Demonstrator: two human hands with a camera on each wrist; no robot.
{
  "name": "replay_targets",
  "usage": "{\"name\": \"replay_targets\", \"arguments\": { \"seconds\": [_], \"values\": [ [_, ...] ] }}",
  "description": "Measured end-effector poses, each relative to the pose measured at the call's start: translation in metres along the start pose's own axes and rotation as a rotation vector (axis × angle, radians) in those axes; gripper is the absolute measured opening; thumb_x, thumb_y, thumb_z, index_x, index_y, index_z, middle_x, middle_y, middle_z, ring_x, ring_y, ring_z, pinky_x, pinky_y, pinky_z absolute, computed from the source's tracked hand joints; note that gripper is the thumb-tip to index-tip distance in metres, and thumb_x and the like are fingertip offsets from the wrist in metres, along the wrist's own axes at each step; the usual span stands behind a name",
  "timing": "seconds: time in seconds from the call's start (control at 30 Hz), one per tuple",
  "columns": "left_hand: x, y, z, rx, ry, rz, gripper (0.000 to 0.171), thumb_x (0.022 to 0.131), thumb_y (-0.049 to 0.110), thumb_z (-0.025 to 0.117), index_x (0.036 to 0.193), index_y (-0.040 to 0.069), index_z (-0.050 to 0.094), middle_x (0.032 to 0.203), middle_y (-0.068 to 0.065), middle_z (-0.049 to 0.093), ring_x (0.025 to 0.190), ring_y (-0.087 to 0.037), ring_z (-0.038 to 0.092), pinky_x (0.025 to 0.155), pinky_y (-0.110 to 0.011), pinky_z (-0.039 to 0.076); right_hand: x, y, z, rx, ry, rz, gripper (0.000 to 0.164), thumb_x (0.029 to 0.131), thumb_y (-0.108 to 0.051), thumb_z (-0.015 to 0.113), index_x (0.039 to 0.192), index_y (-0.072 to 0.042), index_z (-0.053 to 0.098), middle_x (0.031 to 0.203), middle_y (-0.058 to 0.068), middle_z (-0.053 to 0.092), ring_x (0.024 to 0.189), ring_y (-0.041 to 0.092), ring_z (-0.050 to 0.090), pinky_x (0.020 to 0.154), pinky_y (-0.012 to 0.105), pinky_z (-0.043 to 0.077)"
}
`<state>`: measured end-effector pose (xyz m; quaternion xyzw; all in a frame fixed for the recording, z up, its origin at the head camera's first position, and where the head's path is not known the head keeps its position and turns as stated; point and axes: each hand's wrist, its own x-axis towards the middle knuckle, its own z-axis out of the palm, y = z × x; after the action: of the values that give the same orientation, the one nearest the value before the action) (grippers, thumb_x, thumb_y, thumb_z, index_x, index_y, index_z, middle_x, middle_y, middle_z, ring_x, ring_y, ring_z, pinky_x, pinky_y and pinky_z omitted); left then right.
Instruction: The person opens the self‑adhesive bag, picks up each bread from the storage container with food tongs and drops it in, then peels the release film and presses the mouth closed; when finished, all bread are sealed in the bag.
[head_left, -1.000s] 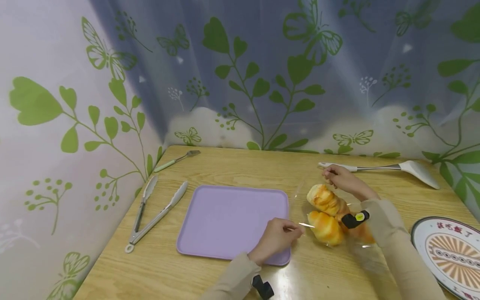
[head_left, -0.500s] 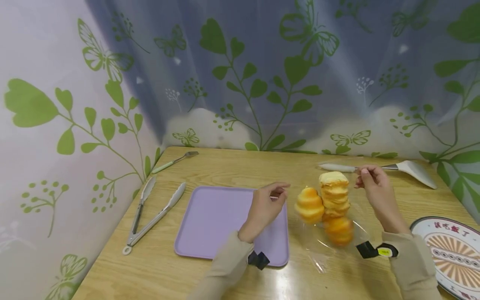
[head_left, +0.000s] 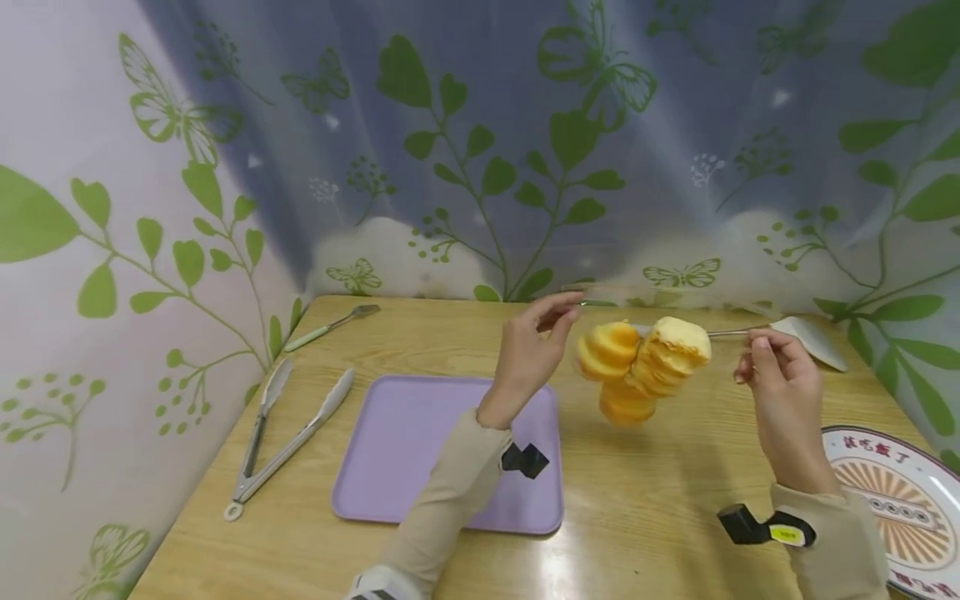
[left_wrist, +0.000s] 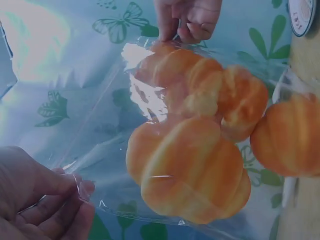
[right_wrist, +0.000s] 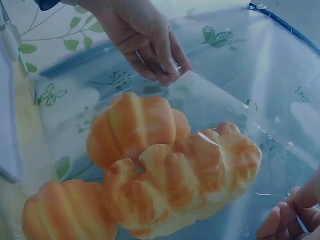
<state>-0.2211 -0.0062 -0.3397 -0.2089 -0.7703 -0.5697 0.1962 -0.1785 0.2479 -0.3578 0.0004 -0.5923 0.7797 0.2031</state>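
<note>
Bag [left_wrist: 150, 97], transp.: was finger-pinched at edges by L hand [head_left: 528, 350] & R hand [head_left: 787, 396], held up R of tray [head_left: 420, 450], prob. to share wt. of breads [head_left: 660, 362] inside.

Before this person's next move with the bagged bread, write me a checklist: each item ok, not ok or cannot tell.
1. Left hand pinching clear bag: ok.
2. Right hand pinching it too: ok.
3. Bread pieces inside the bag: ok.
4. Bread over purple tray: not ok, it's right of it.
5. Bag's mouth open: cannot tell, film too transparent.
6. Tongs away from bag: ok, left of tray.
</note>
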Motion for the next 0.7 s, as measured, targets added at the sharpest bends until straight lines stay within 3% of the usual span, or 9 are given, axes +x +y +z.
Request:
{"name": "replay_targets", "arguments": {
  "seconds": [0.23, 0.33, 0.53, 0.7],
  "values": [
    [-0.006, -0.016, 0.011, -0.041, -0.021, -0.055, 0.022, 0.093, 0.002, 0.062, 0.113, -0.005, 0.069, 0.105, -0.019, 0.073, 0.091, -0.031, 0.071, 0.08, -0.02, 0.056, -0.004, 0.015, -0.009, -0.003, 0.024, 0.025, 0.009, 0.1, -0.015, 0.052, 0.103, -0.01, 0.059, 0.095, -0.005, 0.06, 0.07, 0.007, 0.052, 0.062, 0.013, 0.046],
    [-0.007, -0.018, 0.012, -0.053, -0.019, -0.05, 0.022, 0.094, 0.004, 0.062, 0.113, -0.004, 0.069, 0.105, -0.02, 0.073, 0.092, -0.031, 0.071, 0.081, -0.022, 0.057, -0.003, 0.02, -0.009, 0.006, 0.029, 0.009, 0.008, 0.099, -0.011, 0.054, 0.104, -0.012, 0.06, 0.095, -0.005, 0.061, 0.07, 0.007, 0.053, 0.061, 0.014, 0.047],
    [-0.006, -0.017, 0.012, -0.105, -0.045, -0.06, 0.024, 0.095, 0.007, 0.061, 0.116, -0.002, 0.068, 0.106, -0.022, 0.071, 0.096, -0.033, 0.071, 0.085, -0.022, 0.056, -0.001, 0.024, -0.011, -0.089, -0.048, -0.039, 0.017, 0.097, -0.004, 0.055, 0.106, -0.015, 0.064, 0.085, -0.008, 0.061, 0.07, 0.005, 0.052, 0.063, 0.012, 0.046],
    [-0.002, -0.014, 0.007, -0.099, -0.038, -0.009, 0.025, 0.095, 0.007, 0.061, 0.118, -0.002, 0.066, 0.105, -0.02, 0.071, 0.094, -0.031, 0.071, 0.086, -0.023, 0.056, 0.0, 0.02, -0.005, -0.067, 0.042, -0.088, 0.013, 0.097, -0.004, 0.056, 0.097, -0.011, 0.068, 0.086, -0.004, 0.062, 0.067, 0.007, 0.052, 0.061, 0.013, 0.046]
  ]
}}
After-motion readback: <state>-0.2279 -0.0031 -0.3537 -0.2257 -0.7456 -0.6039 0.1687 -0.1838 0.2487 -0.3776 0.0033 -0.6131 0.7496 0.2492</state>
